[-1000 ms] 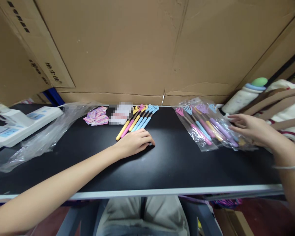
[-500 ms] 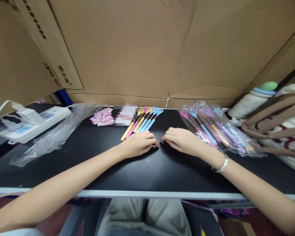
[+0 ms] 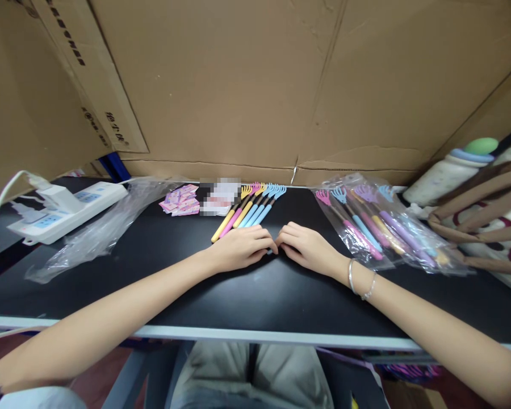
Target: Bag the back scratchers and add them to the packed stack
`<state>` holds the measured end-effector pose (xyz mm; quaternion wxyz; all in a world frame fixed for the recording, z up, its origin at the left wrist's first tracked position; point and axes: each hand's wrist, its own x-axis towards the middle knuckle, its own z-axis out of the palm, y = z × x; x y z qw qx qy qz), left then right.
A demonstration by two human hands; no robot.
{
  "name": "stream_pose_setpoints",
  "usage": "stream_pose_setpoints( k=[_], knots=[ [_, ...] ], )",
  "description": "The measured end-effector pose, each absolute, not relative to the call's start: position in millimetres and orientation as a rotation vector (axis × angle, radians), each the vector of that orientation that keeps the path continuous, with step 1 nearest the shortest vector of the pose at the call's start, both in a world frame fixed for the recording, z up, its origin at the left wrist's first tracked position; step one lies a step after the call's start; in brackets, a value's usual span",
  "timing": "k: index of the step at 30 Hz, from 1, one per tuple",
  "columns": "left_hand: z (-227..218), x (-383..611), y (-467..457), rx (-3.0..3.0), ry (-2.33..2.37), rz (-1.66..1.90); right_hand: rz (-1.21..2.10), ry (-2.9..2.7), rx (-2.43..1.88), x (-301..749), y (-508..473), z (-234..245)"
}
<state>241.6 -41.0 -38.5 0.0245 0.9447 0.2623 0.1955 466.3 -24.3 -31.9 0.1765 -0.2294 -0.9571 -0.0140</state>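
Both of my hands rest on the black table [image 3: 255,295] at its middle. My left hand [image 3: 238,250] lies with curled fingers at the near ends of a row of loose back scratchers [image 3: 250,207] with yellow, pink and blue handles. My right hand [image 3: 307,247] is curled too, and its fingertips meet those of the left hand. A small bluish bit shows between the fingertips; I cannot make out what it is. Clear bags of packed back scratchers [image 3: 377,227] lie just to the right of my right hand.
A cardboard wall [image 3: 255,85] closes the back of the table. At the left are a white power strip [image 3: 63,209] and an empty clear plastic bag [image 3: 97,234]. Small pink cards [image 3: 181,200] lie beside the scratchers. A bottle [image 3: 449,171] and a tote bag [image 3: 489,218] are at the right.
My right hand left the packed bags and came to the middle, where its fingertips now meet the left hand's. The left hand has stayed in place.
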Motion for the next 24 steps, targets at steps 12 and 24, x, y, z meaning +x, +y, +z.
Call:
stream_pose_setpoints(
  k=[12, 24],
  knots=[
    [-26, 238, -41, 3.186, 0.785, 0.491, 0.087, -2.665, -0.684, 468, -25, -33],
    [25, 99, 6, 2.65, 2.351, 0.687, 0.168, -2.665, -0.684, 473, -25, -31]
  ],
)
